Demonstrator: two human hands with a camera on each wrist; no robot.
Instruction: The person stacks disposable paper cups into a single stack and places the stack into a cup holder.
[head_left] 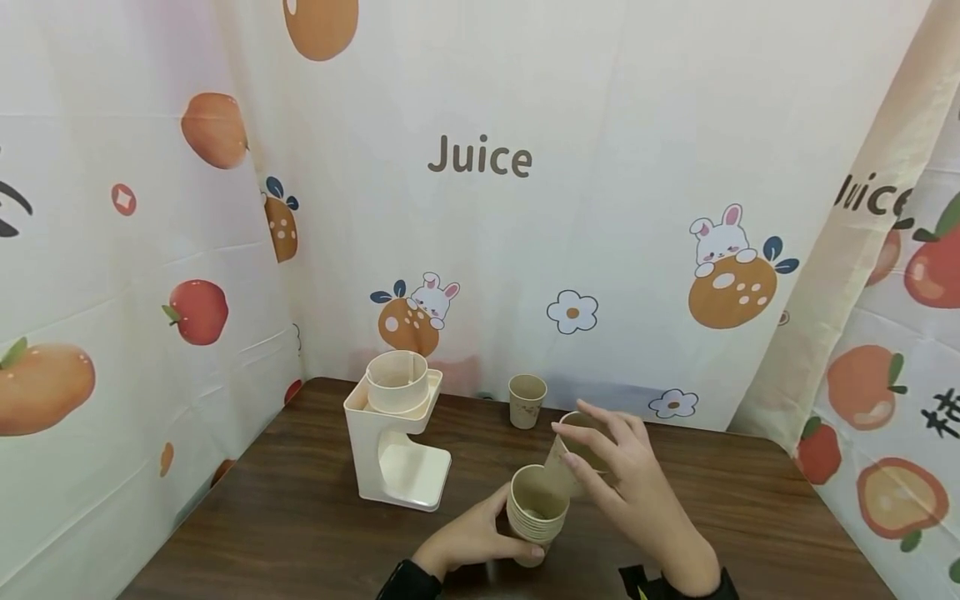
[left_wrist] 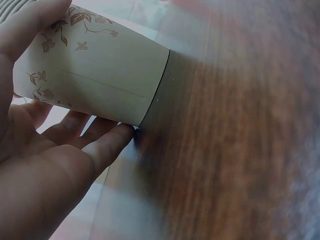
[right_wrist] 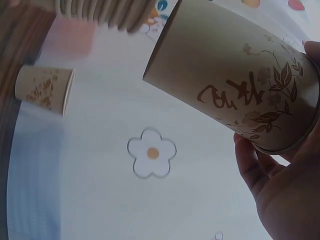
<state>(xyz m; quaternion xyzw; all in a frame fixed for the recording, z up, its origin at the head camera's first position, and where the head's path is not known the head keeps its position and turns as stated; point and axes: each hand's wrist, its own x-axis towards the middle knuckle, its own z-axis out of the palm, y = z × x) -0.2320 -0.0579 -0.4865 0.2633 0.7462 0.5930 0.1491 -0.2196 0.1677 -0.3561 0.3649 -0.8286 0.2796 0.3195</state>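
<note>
My left hand (head_left: 476, 533) grips a stack of nested beige paper cups (head_left: 534, 527) just above or on the table; I cannot tell which. The left wrist view shows the lowest paper cup (left_wrist: 100, 65), printed with brown leaves, with the thumb and fingers around it. Up and to the right of the stack, my right hand (head_left: 637, 475) holds a single paper cup (right_wrist: 230, 75) near its rim, tilted, its base close to the stack's mouth. Another paper cup (head_left: 527, 407) stands upright farther back.
A cream-coloured appliance (head_left: 367, 450) with a round open top and a flat base stands left of the hands on the dark wooden table (head_left: 285, 500). A printed curtain (head_left: 600, 167) hangs right behind the table and along both sides.
</note>
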